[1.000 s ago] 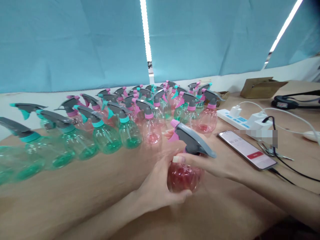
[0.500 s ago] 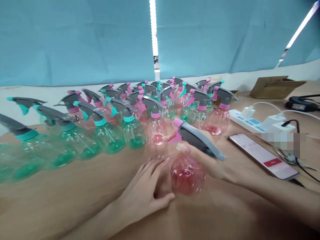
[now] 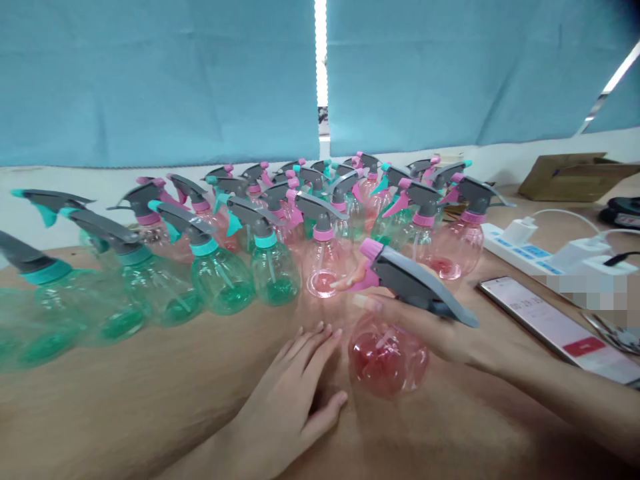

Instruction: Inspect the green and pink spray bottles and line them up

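A transparent pink spray bottle (image 3: 387, 363) with a grey and pink trigger head stands just right of centre, close to me. My right hand (image 3: 420, 323) is closed around its neck below the head, thumb and forefinger reaching forward past it; the other fingers are hidden behind the bottle. My left hand (image 3: 295, 387) lies on the wooden table (image 3: 150, 400) to the left of this bottle, fingers stretched out and holding nothing. A gap separates its thumb from the bottle. Just beyond the hands is another pink spray bottle (image 3: 324, 263).
Several green spray bottles (image 3: 223, 280) line the left, with more pink and green ones behind. On the right are a phone (image 3: 545, 327), a white power strip (image 3: 525, 250) with plugged-in chargers, and a cardboard box (image 3: 570, 177). A blue curtain (image 3: 175, 80) hangs at the back.
The view has shifted slightly, so bottles, phone and power strip appear farther right. My right hand keeps its hold on the pink spray bottle; my left hand stays flat on the table.
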Demonstrator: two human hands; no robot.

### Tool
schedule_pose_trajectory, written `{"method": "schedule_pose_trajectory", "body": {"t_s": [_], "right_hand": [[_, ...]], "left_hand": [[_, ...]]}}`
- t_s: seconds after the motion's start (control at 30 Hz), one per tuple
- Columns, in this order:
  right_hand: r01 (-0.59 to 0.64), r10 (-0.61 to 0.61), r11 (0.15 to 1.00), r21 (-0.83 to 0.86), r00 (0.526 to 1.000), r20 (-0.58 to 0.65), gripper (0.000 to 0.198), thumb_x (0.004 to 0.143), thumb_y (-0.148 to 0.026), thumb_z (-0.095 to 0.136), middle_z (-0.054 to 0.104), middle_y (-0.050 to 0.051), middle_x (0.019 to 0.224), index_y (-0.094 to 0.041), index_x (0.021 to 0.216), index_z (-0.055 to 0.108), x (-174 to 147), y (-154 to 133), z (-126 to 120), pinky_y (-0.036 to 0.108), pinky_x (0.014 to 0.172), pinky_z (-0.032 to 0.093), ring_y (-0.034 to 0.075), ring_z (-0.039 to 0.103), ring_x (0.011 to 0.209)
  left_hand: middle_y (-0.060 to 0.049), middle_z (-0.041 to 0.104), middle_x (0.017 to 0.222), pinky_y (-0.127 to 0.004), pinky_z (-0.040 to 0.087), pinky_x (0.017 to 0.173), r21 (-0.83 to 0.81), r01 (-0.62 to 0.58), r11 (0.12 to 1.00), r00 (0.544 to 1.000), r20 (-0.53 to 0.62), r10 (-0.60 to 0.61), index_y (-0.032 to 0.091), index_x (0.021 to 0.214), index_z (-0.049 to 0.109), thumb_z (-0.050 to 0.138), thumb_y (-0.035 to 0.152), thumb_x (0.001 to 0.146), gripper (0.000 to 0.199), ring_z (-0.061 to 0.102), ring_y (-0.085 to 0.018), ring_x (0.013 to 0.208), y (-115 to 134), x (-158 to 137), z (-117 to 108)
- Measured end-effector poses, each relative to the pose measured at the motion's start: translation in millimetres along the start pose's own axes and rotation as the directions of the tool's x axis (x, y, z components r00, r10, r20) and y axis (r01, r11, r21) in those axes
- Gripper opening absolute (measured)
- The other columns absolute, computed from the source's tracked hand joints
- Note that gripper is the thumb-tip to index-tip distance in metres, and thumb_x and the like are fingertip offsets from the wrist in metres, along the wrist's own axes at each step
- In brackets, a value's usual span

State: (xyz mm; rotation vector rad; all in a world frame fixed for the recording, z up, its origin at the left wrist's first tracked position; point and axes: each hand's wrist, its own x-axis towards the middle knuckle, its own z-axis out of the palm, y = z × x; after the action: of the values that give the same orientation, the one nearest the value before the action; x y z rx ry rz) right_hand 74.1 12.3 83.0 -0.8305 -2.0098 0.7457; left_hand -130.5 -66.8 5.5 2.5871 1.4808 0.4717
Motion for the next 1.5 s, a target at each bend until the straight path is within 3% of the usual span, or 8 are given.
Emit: {"method": "schedule_pose_trajectory", "body": {"t_s": [0.13, 0.27, 0.53, 0.67, 0.77, 0.93, 1.1, 1.5], "right_hand": [[-0.006, 0.004, 0.994, 0.113, 1.0, 0.018, 0.02, 0.082, -0.046, 0.061, 0.058, -0.003, 0.061, -0.026, 0.077, 0.06, 0.6, -4.0, -0.8, 0.026, 0.044, 0.042, 0.014, 0.055, 0.052], [0.004, -0.009, 0.995, 0.102, 0.999, 0.049, 0.016, 0.082, -0.039, 0.062, 0.057, -0.003, 0.061, -0.025, 0.076, 0.06, -0.7, -4.9, -4.3, 0.025, 0.045, 0.043, 0.013, 0.054, 0.052], [-0.045, 0.042, 0.993, 0.106, 0.999, 0.03, 0.036, 0.083, -0.053, 0.056, 0.045, -0.004, 0.058, -0.022, 0.066, 0.049, -5.8, 4.1, -1.9, 0.025, 0.046, 0.039, 0.011, 0.045, 0.05], [-0.05, 0.048, 0.997, 0.061, 0.998, 0.034, 0.034, 0.084, -0.053, 0.056, 0.05, -0.002, 0.06, -0.023, 0.068, 0.051, -7.2, 4.2, -4.2, 0.026, 0.048, 0.04, 0.012, 0.048, 0.053], [-0.116, 0.116, 0.991, 0.07, 0.993, 0.015, 0.027, 0.083, -0.05, 0.059, 0.051, -0.003, 0.059, -0.024, 0.074, 0.056, -7.2, 1.0, -5.5, 0.026, 0.049, 0.042, 0.013, 0.051, 0.053], [-0.089, 0.075, 0.983, 0.161, 0.993, 0.093, 0.017, 0.086, -0.042, 0.059, 0.055, -0.003, 0.06, -0.025, 0.086, 0.06, -5.9, 1.3, -2.6, 0.03, 0.058, 0.05, 0.016, 0.058, 0.06], [-0.073, 0.063, 0.978, 0.195, 0.996, 0.057, 0.014, 0.084, -0.039, 0.061, 0.055, -0.003, 0.057, -0.025, 0.084, 0.061, -6.4, 7.1, 2.0, 0.035, 0.063, 0.053, 0.019, 0.061, 0.061], [-0.106, 0.077, 0.957, 0.269, 0.99, 0.118, 0.034, 0.086, -0.034, 0.061, 0.07, 0.002, 0.091, -0.026, 0.119, 0.059, -5.6, 5.2, -2.9, 0.031, 0.068, 0.055, 0.018, 0.067, 0.076]], "left_hand": [[-0.009, 0.043, 0.145, -0.048, 0.033, 0.108, 0.015, 0.008, 1.0, 1.0, 0.015, -0.008, 0.021, 0.143, 0.028, 0.054, 0.028, 0.09, 0.06, 0.039, -0.027, 0.132, 0.5, -0.5, 0.6], [-0.008, 0.044, 0.144, -0.047, 0.034, 0.108, 0.015, 0.001, 1.0, 1.0, 0.012, -0.001, 0.021, 0.142, 0.03, 0.055, 0.029, 0.09, 0.059, 0.041, -0.027, 0.131, 0.1, -0.2, 1.0], [-0.009, 0.046, 0.142, -0.047, 0.036, 0.107, 0.023, -0.009, 1.0, 1.0, 0.013, 0.009, 0.019, 0.141, 0.034, 0.055, 0.03, 0.09, 0.056, 0.042, -0.027, 0.13, -1.5, -0.3, 1.9], [-0.009, 0.047, 0.142, -0.047, 0.037, 0.107, 0.033, -0.009, 0.999, 1.0, -0.008, 0.009, 0.019, 0.141, 0.033, 0.055, 0.03, 0.09, 0.056, 0.043, -0.027, 0.129, -1.5, -1.2, 2.6], [-0.009, 0.044, 0.143, -0.047, 0.037, 0.106, 0.04, -0.014, 0.999, 1.0, -0.025, 0.015, 0.019, 0.142, 0.03, 0.055, 0.029, 0.09, 0.059, 0.042, -0.027, 0.13, -1.8, -1.4, 3.3], [-0.009, 0.043, 0.144, -0.047, 0.037, 0.106, 0.03, -0.011, 0.999, 1.0, -0.023, 0.011, 0.02, 0.143, 0.029, 0.055, 0.03, 0.09, 0.06, 0.041, -0.027, 0.131, -2.5, -0.7, 3.6], [-0.01, 0.042, 0.145, -0.047, 0.036, 0.107, 0.037, -0.017, 0.999, 1.0, -0.014, 0.017, 0.019, 0.142, 0.03, 0.054, 0.031, 0.09, 0.059, 0.041, -0.027, 0.131, -2.4, 0.1, 4.0], [-0.01, 0.043, 0.144, -0.046, 0.033, 0.108, 0.019, -0.012, 1.0, 1.0, 0.009, 0.012, 0.018, 0.14, 0.034, 0.053, 0.032, 0.092, 0.054, 0.038, -0.027, 0.133, -2.4, -0.2, 3.3]]}}
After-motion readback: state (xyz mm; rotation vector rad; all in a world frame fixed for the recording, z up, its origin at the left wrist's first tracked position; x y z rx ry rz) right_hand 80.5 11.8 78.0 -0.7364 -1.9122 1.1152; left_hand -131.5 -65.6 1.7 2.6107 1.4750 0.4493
